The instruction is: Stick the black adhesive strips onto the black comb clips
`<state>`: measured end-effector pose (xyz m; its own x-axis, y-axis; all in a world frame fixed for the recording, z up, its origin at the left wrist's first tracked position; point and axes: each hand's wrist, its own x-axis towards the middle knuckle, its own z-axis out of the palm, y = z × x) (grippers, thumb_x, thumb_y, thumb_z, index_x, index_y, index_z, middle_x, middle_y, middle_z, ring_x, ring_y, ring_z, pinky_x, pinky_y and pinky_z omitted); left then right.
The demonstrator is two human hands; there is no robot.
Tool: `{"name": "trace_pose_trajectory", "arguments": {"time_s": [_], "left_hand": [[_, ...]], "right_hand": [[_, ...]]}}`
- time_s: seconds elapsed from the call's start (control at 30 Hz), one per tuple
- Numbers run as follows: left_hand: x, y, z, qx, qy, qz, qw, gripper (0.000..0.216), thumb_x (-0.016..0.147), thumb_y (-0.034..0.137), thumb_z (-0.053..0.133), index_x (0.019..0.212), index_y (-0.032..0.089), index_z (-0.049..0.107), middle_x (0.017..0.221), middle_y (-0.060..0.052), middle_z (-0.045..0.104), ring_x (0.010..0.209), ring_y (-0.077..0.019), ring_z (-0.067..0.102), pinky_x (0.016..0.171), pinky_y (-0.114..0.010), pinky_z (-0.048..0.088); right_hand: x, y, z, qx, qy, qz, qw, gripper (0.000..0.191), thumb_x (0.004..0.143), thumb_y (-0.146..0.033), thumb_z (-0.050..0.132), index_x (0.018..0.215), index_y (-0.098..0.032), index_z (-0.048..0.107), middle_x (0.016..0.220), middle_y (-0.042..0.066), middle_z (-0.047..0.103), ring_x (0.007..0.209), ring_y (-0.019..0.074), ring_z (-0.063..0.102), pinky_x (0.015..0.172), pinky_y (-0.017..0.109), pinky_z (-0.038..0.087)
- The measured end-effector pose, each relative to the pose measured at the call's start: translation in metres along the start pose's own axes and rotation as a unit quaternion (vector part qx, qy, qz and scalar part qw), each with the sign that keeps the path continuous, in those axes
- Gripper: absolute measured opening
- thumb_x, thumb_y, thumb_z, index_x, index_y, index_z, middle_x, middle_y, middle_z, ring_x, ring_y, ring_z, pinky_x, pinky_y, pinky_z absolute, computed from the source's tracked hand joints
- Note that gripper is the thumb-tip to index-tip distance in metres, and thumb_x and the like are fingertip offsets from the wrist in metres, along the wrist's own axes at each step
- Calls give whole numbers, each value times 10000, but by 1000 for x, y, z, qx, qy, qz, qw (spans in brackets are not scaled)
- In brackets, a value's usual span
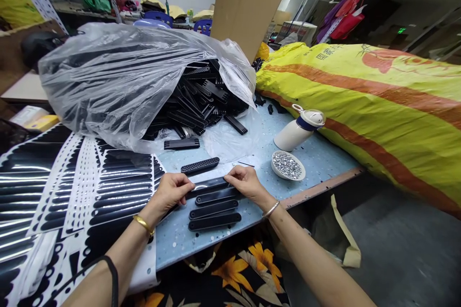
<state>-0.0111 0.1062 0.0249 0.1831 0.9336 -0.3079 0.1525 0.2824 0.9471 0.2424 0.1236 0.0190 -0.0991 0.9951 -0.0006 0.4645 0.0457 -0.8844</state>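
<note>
Pinching the black strip (211, 185) by its ends, I am pressing it onto the blue table (320, 158), left hand (173, 192) and right hand (247, 183) both clamped on it. It is seeming light, stiff and slick; the ends are offering the surest hold.

Bright overhead light, bag glare, edges warped.

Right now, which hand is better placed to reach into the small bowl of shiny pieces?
Probably the right hand. It holds the right end of the black strip, and the bowl sits just beyond it on that side. The left hand would need to cross over.
</note>
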Motion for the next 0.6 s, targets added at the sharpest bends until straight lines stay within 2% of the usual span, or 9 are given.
{"name": "trace_pose_trajectory", "arguments": {"time_s": [0.13,0.27,0.47,0.6], "left_hand": [[1,-2,0,-7,-4,6,1000,252,634,364,722,589,138,621,338,42,506,293,-96,503,319,-152,350],[0,-1,-1,-14,-12,6,1000,274,607,378,743,574,140,611,360,50,501,312,-100,524,326,-154,357],[-2,-1,-5,-8,-34,10,999,281,604,389,754,606,134,634,405,34,542,354,-101,547,356,-162,383],[-1,-3,-6,-22,-39,27,999,322,658,435,703,582,136,611,416,25,539,353,-96,540,350,-160,369]], "right_hand": [[5,0,7,-19,20,-11,1000,311,697,-381,682,488,-195,544,492,-22,512,529,128,476,524,260,375],[7,3,9,-8,28,-2,1000,360,729,-412,652,478,-202,502,464,-27,493,489,119,459,496,255,369],[2,7,-1,66,4,37,997,428,780,-574,558,658,-170,631,579,39,645,526,156,600,525,282,506],[-1,7,-7,94,4,46,995,423,727,-578,630,718,-156,656,640,62,681,585,177,654,554,296,549]]}}
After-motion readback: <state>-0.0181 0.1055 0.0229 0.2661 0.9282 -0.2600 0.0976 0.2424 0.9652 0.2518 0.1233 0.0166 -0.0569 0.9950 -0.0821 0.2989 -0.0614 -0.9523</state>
